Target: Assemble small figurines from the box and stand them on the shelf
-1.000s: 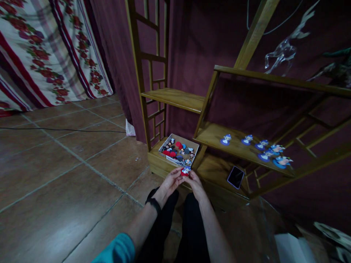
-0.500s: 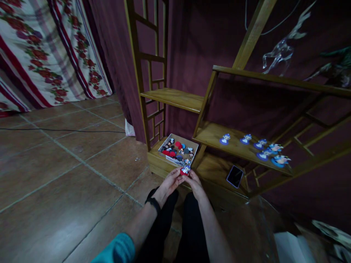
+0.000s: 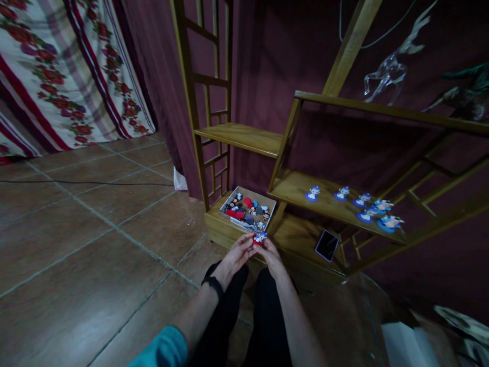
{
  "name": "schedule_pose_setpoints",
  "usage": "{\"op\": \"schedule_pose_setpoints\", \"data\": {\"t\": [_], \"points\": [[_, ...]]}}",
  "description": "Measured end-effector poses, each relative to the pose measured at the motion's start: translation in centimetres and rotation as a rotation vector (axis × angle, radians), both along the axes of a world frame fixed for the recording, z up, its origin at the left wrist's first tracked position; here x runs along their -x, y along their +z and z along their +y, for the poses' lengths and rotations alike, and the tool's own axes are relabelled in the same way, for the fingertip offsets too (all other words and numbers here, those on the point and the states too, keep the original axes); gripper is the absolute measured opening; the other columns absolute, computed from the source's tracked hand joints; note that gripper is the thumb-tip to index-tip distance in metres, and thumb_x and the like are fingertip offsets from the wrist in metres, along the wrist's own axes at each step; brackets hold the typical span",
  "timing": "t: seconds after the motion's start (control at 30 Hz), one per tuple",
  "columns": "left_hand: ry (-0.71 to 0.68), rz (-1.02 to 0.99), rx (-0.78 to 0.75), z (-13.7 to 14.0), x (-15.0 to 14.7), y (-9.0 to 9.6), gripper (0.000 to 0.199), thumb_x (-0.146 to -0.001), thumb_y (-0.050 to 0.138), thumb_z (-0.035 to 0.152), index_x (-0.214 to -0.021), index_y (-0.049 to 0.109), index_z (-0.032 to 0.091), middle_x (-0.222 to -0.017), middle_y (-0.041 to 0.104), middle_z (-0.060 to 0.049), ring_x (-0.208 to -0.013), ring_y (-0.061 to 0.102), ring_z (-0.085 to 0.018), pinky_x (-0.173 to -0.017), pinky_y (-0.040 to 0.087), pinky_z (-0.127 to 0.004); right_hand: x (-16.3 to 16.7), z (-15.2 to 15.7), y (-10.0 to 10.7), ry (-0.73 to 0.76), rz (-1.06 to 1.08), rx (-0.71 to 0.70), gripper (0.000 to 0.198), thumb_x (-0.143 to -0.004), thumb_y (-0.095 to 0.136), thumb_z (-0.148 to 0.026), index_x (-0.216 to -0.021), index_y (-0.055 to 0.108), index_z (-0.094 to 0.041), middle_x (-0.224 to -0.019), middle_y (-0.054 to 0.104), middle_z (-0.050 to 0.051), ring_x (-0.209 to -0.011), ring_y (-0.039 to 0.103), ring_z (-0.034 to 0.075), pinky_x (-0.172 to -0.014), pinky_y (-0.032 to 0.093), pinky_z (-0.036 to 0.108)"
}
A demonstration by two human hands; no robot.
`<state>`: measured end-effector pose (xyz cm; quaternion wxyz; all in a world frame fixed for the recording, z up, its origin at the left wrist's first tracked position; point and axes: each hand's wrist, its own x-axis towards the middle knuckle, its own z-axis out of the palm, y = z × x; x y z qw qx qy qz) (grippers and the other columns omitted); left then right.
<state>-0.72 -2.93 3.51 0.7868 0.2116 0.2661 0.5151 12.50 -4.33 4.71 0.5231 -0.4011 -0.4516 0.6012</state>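
Between my two hands is a small figurine [image 3: 260,237], white and purple on top with a red base. My left hand [image 3: 240,251] pinches its base from the left. On the other side my right hand [image 3: 270,252] closes round it with thumb and fingers. Just beyond the hands a shallow cardboard box [image 3: 273,210] holds a jumble of small figurines and red, blue and grey round bases. Several finished-looking figurines on purple and blue bases, such as a purple one [image 3: 313,193], stand on the shelf [image 3: 290,187] to the right.
A phone [image 3: 327,245] lies on the lower shelf at right. The wooden shelving [image 3: 239,136] frames the space ahead, with a clear horse statue [image 3: 387,74] up high. A black cable [image 3: 87,182] crosses the tiled floor. A white object [image 3: 407,344] is at bottom right.
The figurine between my hands has tilted slightly to the right. Both hands stay in nearly the same place, and the box and shelf figurines are unchanged.
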Motion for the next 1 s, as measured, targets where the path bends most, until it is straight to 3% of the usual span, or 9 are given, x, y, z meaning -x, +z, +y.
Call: {"op": "schedule_pose_setpoints", "data": {"t": [0.47, 0.83, 1.0], "points": [[-0.097, -0.049, -0.035, -0.34, 0.25, 0.67, 0.028, -0.077, 0.061, 0.015, -0.105, 0.056, 0.016, -0.102, 0.065, -0.01, -0.088, 0.064, -0.019, -0.085, 0.048, -0.037, -0.23, 0.02, 0.07, 0.015, 0.031, -0.05, 0.048, -0.065, 0.07, -0.03, -0.111, 0.057, -0.027, -0.112, 0.062, 0.002, -0.109, 0.053, 0.023, -0.098, 0.035, 0.041], [-0.081, -0.064, -0.048, 0.12, 0.05, 0.44, 0.034, -0.075, 0.062, 0.011, -0.107, 0.055, 0.017, -0.105, 0.064, -0.01, -0.092, 0.063, -0.019, -0.084, 0.047, -0.033, -0.45, 0.31, 0.03, 0.028, 0.045, 0.009, 0.054, -0.06, 0.073, -0.031, -0.111, 0.057, -0.026, -0.109, 0.063, 0.002, -0.106, 0.054, 0.025, -0.095, 0.04, 0.042], [-0.082, -0.06, -0.002, 0.15, -0.04, 0.38, 0.03, -0.076, 0.061, 0.012, -0.105, 0.056, 0.016, -0.101, 0.065, -0.01, -0.089, 0.064, -0.019, -0.082, 0.049, -0.033, -0.23, 0.0, 0.56, 0.02, 0.034, -0.021, 0.046, -0.064, 0.07, -0.032, -0.108, 0.059, -0.026, -0.111, 0.062, 0.002, -0.108, 0.053, 0.023, -0.098, 0.036, 0.04]]}}
